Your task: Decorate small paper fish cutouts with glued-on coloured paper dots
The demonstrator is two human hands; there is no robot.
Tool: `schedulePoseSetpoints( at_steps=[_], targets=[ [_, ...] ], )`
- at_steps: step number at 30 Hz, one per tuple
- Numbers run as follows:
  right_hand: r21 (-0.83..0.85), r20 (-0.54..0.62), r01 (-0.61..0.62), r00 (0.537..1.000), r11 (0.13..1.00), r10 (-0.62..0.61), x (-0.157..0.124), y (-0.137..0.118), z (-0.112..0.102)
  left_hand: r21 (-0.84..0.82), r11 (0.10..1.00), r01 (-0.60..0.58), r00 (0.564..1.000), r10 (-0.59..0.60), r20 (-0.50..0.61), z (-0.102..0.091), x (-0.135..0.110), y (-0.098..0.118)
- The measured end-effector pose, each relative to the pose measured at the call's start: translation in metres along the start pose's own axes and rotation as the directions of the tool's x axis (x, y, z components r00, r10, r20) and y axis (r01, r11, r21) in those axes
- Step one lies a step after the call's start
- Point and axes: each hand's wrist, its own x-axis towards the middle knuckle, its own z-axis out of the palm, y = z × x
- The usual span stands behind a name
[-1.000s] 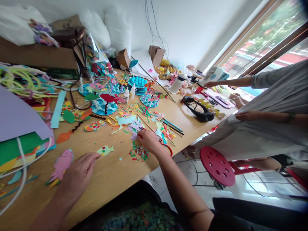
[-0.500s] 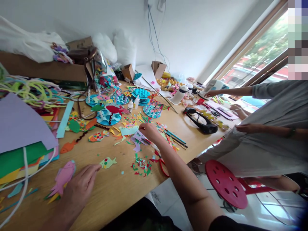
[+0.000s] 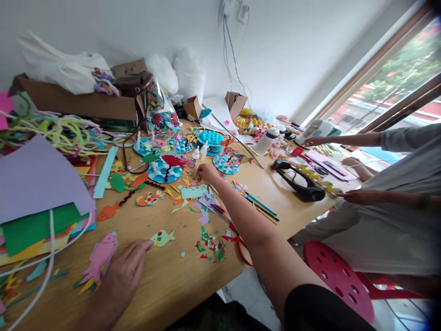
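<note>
My left hand (image 3: 126, 263) rests low over the table, its fingers together and the fingertips at the head of a small pale green paper fish (image 3: 164, 238) with red dots. Beside that wrist lies a pink paper fish (image 3: 104, 250) with coloured fins. My right hand (image 3: 208, 173) reaches out with fingers bent together at the small colourful paper bits (image 3: 193, 176), near two white glue bottles (image 3: 204, 151); what its fingertips hold, if anything, is hidden. Under the right forearm are red-handled scissors (image 3: 244, 252), partly covered.
Blue round plates (image 3: 164, 172) with paper fish stand behind. Purple scraps (image 3: 206, 204), red and green clippings (image 3: 211, 243) and pencils (image 3: 260, 202) lie nearby. Coloured paper sheets (image 3: 41, 179) fill the left. A co-worker's hand (image 3: 356, 196) is at the right, above a red stool (image 3: 339, 280).
My right hand has moved from above the purple scraps farther back to the small paper bits by the glue bottles. My left hand keeps its place at the green fish. The view has shifted slightly.
</note>
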Motion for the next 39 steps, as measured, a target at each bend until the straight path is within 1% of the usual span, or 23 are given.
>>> schedulePoseSetpoints(
  at_steps=[3,7,12,22,28,33,39],
  targets=[
    [-0.027,0.016,0.004,1.000,1.000,-0.003,0.006,0.000,0.002,-0.004,1.000,0.016,1.000,-0.016,0.016,0.000,0.000,0.000],
    [-0.055,0.048,0.023,0.999,0.998,-0.021,0.009,0.000,0.000,-0.030,0.998,0.057,0.997,-0.055,0.058,0.001,-0.003,-0.001],
    [-0.075,0.089,0.049,0.995,0.996,-0.042,0.010,-0.003,-0.004,-0.050,0.994,0.092,0.994,-0.089,0.057,0.002,-0.005,-0.001],
    [-0.103,0.169,0.084,0.983,0.991,-0.066,0.010,-0.004,-0.006,-0.055,0.995,0.085,0.995,-0.082,0.057,0.002,-0.008,-0.004],
    [-0.111,0.201,0.115,0.975,0.987,-0.091,0.009,-0.006,-0.009,-0.040,0.998,0.058,0.997,-0.055,0.061,-0.001,-0.003,-0.002],
    [-0.100,0.191,0.092,0.979,0.991,-0.072,0.005,-0.009,-0.012,-0.044,0.997,0.065,0.995,-0.061,0.077,0.000,-0.006,-0.003],
    [-0.018,0.123,0.055,0.991,0.998,-0.052,0.000,-0.009,-0.010,-0.075,0.988,0.135,0.987,-0.127,0.103,0.009,-0.016,-0.009]
  ],
)
